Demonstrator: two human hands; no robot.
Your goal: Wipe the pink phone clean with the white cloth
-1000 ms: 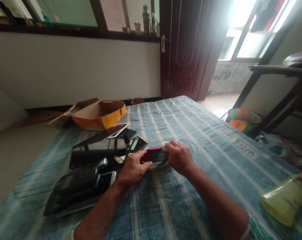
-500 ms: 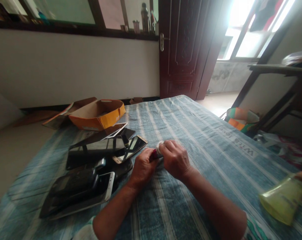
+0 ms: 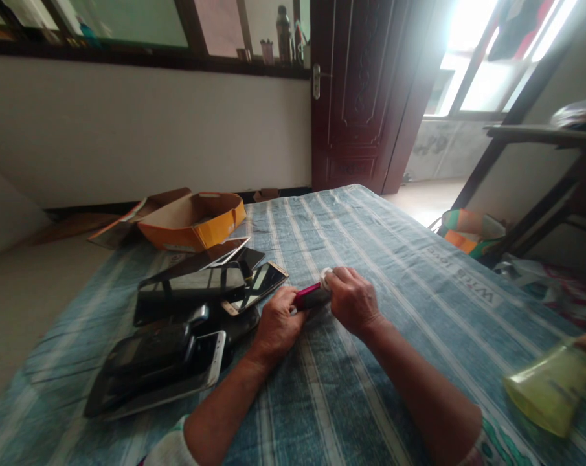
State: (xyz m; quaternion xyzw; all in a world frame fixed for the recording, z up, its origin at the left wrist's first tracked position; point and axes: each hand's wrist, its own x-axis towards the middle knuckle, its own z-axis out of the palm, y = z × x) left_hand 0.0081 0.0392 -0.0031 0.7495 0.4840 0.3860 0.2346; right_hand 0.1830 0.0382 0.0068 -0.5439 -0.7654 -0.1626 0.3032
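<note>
The left hand (image 3: 279, 318) grasps a small pink-edged device (image 3: 308, 296) by its near end, thumb and fingers closed around it, while the right hand (image 3: 353, 299) pinches a white wad (image 3: 326, 278) against its far end. The device sits between the two hands, tilted edge-up over the striped blue cloth (image 3: 394, 259), to the right of a gold-rimmed phone (image 3: 280, 272); whether it touches the cloth, I cannot tell. The step in hand looks like rubbing that end with the wad. To do it well, the left grip should stay firm but well back—fingers clear of the stretch being rubbed—and the right should press lightly and evenly, following the edge rather than digging at one corner. The tilt seems useful, since it bares the narrow side; too hard a push there could twist the device out of the left hand. Working low over the cloth would soften any slip, and keeping right of the piled devices (image 3: 147, 349) gives the elbows room—a knock could slide that stack.
</note>
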